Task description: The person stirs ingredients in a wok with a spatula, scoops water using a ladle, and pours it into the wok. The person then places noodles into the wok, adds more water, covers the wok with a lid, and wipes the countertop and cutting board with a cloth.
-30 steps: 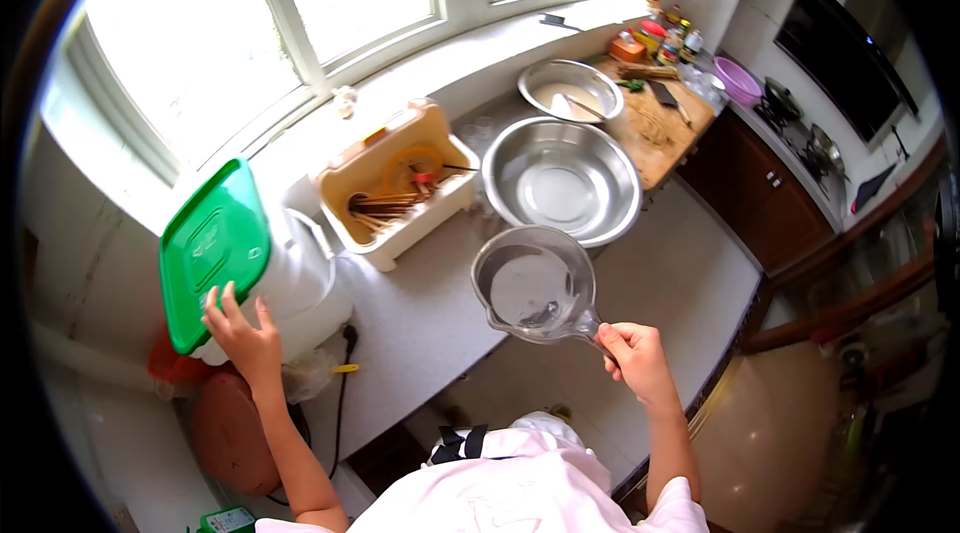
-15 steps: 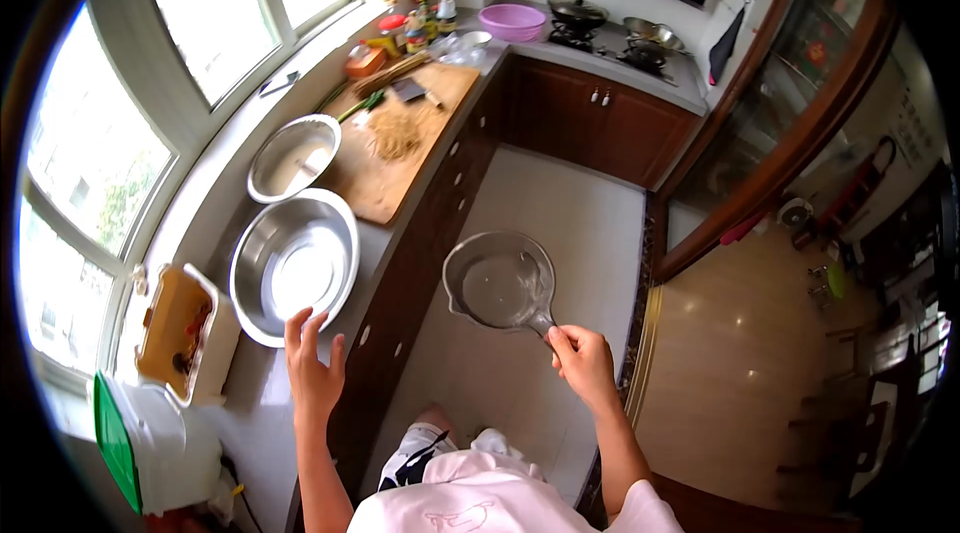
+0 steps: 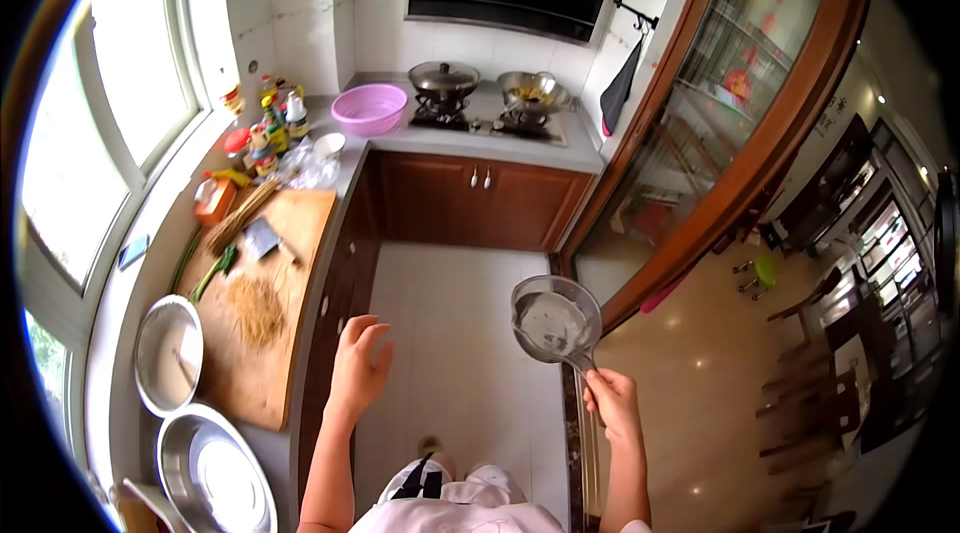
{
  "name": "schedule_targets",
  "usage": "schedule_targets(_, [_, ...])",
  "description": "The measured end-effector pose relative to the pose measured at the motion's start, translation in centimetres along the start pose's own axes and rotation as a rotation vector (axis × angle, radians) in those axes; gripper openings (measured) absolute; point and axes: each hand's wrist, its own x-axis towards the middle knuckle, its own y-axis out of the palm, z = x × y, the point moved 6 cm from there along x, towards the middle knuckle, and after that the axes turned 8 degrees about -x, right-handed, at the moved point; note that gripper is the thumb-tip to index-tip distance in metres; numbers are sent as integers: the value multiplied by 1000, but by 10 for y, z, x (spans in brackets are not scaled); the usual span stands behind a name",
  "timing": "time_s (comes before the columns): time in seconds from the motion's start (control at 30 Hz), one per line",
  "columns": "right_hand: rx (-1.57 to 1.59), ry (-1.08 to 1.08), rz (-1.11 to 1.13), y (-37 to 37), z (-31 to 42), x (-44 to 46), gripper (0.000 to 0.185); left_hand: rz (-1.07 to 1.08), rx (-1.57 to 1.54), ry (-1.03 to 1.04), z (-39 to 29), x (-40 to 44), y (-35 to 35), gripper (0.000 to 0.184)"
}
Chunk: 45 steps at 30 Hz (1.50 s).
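Note:
My right hand (image 3: 614, 403) grips the handle of a see-through water scoop (image 3: 556, 319) with a pouring lip, held out over the floor. Its bowl looks clear, and I cannot make out how much liquid is in it. My left hand (image 3: 360, 365) hovers in the air with loosely bent fingers apart and nothing in them. Left of that hand, a wooden board (image 3: 230, 373) carries a heap of noodles (image 3: 256, 311), a cleaver (image 3: 262, 239) and green onions (image 3: 213, 273).
A bowl of pale liquid (image 3: 168, 353) and a shiny steel basin (image 3: 215, 473) stand by the window. Along the back counter are a purple basin (image 3: 369, 110), a lidded pan (image 3: 444, 81) and a wok (image 3: 533, 93) on the stove. A glass door (image 3: 700, 123) borders the right.
My view has swung towards the stove and right. My left hand has moved away from the steel basin, over the floor. The scoop stays in my right hand.

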Motion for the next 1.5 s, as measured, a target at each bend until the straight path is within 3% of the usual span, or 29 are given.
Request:
schedule_targets(0.23, [56,-102,-81,-25,96,179,28,146,-146,77,-4,196,82,24])
schedule_targets(0.4, [3,-188,-98,-36,155,344,23,108,-68,160,26,311,143,23])
schedule_targets(0.7, [-82,-325,-48,-19,263,629,29,26,-19,2,86,476,196,21])
schedule_targets(0.83, [-202,-270,-91,0,291,739,27,-25,-31,-6,120,541,218,20])
schedule_targets(1.03, [-357,-208,-95,31,315,849,26,21,-156,-18,184,639,265,19])
schedule_targets(1.3, [-598,-155,-86,41,340,939,24,64,-154,-19,208,732,302,20])
schedule_targets(1.33, [-747,-170,-68,38,339,952,24,76,-144,-18,210,739,308,20])
schedule_targets(1.5, [-880,-231,-7,36,342,996,25,-5,-117,-94,206,760,314,19])
